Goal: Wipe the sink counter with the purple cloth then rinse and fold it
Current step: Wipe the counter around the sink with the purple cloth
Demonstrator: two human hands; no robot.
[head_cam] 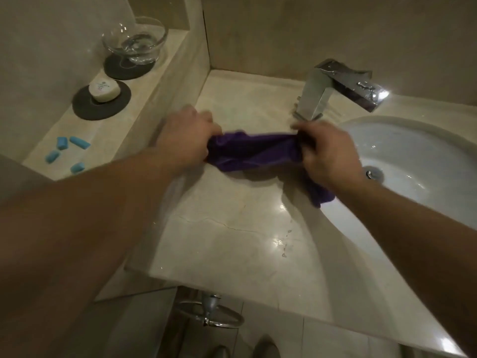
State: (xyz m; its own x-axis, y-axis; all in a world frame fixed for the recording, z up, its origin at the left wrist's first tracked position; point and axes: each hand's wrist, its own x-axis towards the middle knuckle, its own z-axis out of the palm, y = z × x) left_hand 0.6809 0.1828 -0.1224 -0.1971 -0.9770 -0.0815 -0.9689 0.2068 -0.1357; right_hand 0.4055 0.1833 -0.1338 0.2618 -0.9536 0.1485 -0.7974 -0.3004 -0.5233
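Reaching forward over the counter (232, 254), both forearms extend; the left hand (187, 136) grips one end of the purple cloth (254, 152) with curled fingers, the right hand (331, 156) pinches the other end, a tail hanging below the wrist. The cloth is bunched, stretched between them just above the marble, left of the basin (413, 161). Chrome faucet (333, 86) stands behind. Ledge: glass bowl (134, 40), wrapped soap (104, 91), blue pieces (62, 143).

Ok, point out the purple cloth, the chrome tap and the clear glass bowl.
purple cloth (254, 151), head view, bunched middle between the hands.
chrome tap (316, 95), head view, upright body.
clear glass bowl (134, 41), head view, bowl's centre.
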